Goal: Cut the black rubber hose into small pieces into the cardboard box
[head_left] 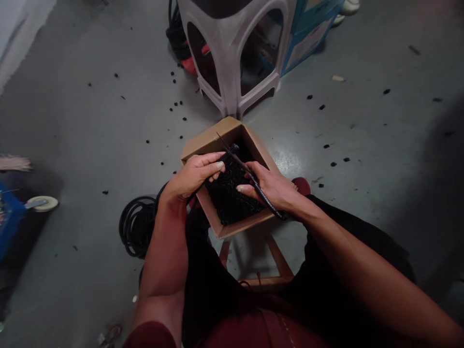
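My left hand (199,174) is closed at the left rim of an open cardboard box (229,231). Black tubing (195,193) passes through it, and a shiny ribbed end shows beyond the fingertips, over the box. My right hand (266,183) is wrapped around dark scissors (259,189), with the pointed blade slanting up and left near the tubing's end. One black handle stretches back across the wrist; the rest is partly hidden by the fingers. Many small black cut pieces (235,198) lie inside the box.
A coil of black tubing (136,227) lies on the floor at left. Beyond the box stands a grey plastic stool (228,63), with a blue carton (308,36) beside it. Small black pieces are scattered over the floor. A blue bin (10,217) is at far left.
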The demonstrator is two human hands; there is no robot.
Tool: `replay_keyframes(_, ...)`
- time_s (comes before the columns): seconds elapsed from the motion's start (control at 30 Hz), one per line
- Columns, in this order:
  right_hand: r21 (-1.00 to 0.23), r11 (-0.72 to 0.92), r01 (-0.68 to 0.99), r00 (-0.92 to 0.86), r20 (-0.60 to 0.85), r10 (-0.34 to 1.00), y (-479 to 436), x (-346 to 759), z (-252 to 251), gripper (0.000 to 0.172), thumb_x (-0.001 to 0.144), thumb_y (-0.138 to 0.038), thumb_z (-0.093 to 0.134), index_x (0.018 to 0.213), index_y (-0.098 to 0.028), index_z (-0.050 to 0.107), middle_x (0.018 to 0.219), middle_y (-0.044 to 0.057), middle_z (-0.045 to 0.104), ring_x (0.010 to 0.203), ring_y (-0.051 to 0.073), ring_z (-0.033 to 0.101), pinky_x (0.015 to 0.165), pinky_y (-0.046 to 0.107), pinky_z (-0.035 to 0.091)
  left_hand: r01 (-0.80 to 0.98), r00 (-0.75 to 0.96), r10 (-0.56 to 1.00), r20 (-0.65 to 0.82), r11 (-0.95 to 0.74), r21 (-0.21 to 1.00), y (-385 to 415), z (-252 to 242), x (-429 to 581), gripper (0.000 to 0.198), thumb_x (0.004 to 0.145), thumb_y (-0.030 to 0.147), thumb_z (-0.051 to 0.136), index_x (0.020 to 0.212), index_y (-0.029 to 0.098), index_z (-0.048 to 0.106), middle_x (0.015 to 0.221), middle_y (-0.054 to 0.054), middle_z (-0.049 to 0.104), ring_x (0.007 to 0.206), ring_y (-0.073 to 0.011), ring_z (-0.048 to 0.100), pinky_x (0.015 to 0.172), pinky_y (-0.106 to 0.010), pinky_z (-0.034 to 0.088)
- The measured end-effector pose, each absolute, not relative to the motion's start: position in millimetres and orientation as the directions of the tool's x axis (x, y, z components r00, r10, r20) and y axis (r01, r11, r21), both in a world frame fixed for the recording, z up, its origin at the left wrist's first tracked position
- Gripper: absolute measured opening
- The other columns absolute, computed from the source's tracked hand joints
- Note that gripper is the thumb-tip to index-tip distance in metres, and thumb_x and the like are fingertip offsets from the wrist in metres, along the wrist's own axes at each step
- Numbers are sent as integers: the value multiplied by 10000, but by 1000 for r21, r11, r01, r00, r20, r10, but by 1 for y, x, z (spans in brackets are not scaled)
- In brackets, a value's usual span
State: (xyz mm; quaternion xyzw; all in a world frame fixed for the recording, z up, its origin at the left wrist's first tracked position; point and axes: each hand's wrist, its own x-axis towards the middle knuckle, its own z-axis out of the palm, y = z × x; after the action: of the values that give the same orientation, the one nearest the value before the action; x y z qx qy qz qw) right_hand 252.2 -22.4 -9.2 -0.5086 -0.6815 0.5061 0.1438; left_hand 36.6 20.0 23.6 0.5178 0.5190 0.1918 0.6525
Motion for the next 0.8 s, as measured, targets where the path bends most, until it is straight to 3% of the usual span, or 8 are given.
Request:
replay_keyframes(0.33, -750, 0, 661, -365, -322, 874, -21, 248, -6, 332, 909, -490, 457, 1028, -192, 541, 919, 78, 622, 826, 228, 577, 659, 303, 369, 348, 363, 802, -475, 356, 867, 20, 21, 35, 383, 829, 325, 605, 1163, 151, 676, 805, -14, 601, 634, -68, 459, 597, -215, 380)
replay_keyframes(0.8, -693, -31, 721, -313, -365, 876, -23, 244, -5, 317, 911, -472, 435, 1028, -199, 545, 851, 72, 645, 733, 216, 578, 593, 277, 326, 358, 343, 798, -495, 376, 854, 21, 19, 36, 403, 819, 329, 606, 1180, 160, 665, 818, -21, 595, 640, -76, 457, 594, -215, 382)
